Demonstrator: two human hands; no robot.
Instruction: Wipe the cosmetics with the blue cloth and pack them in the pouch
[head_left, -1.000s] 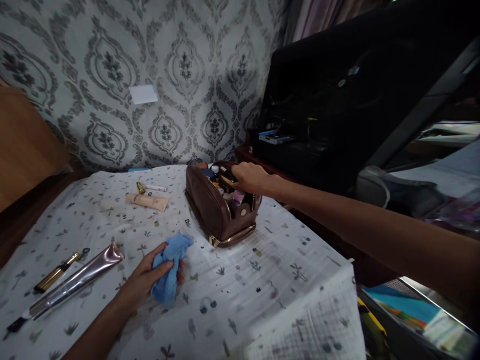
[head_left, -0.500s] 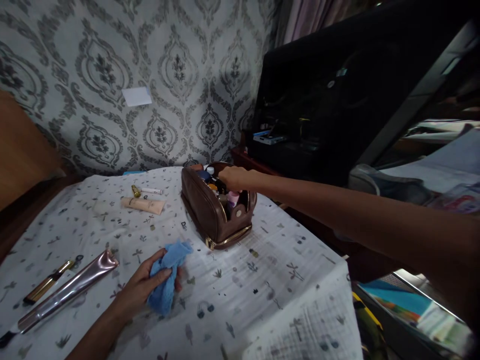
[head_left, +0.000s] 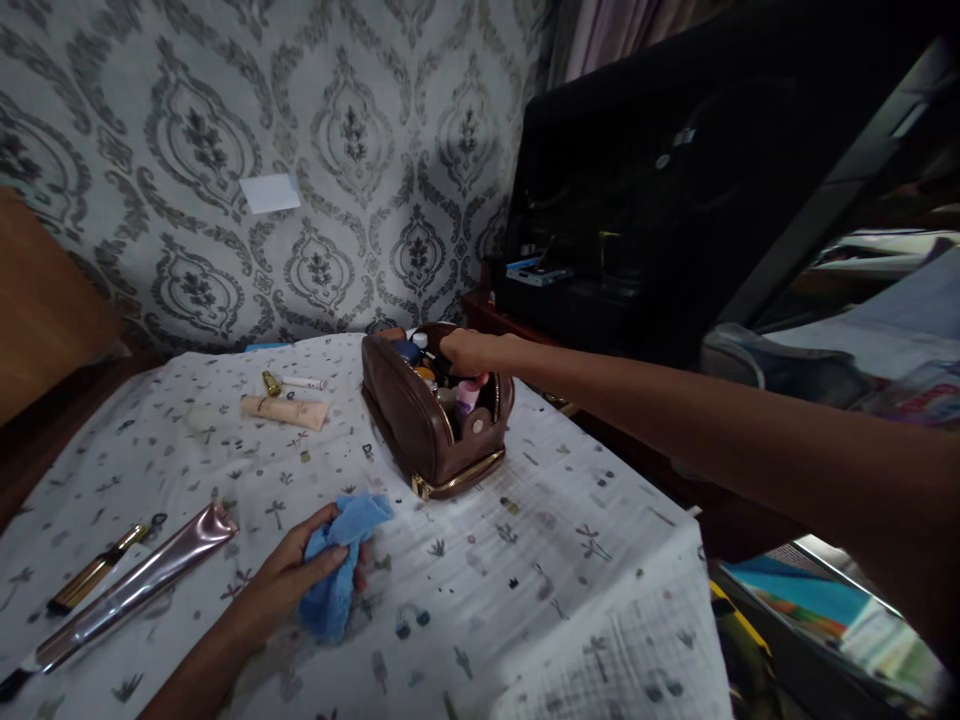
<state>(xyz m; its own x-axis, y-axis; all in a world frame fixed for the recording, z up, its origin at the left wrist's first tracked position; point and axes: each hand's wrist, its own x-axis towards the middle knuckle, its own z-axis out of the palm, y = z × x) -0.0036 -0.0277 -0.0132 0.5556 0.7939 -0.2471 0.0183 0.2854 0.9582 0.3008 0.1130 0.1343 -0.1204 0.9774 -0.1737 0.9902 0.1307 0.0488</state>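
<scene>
A crumpled blue cloth (head_left: 331,585) is gripped in my left hand (head_left: 300,565), just above the patterned white sheet. My right hand (head_left: 471,355) reaches into the open brown makeup bag (head_left: 397,405), its fingers curled down among the contents. The bag's walls and the hand itself hide the fingertips, so what they hold cannot be made out. Inside the bag, a pink-and-purple container (head_left: 466,398), a white-capped item (head_left: 420,341) and several other small items show. The bag stands upright with its gold zip undone.
On the sheet (head_left: 480,560) lie a beige tube (head_left: 285,410), a small gold item (head_left: 271,383), a thin white stick (head_left: 304,383), a shiny pink sleeve (head_left: 142,590) and a gold-and-black tube (head_left: 97,570). A large black screen (head_left: 637,200) stands behind at right.
My left hand has shifted slightly down and right with the blue cloth. My right hand stays in the bag, with only a slight movement.
</scene>
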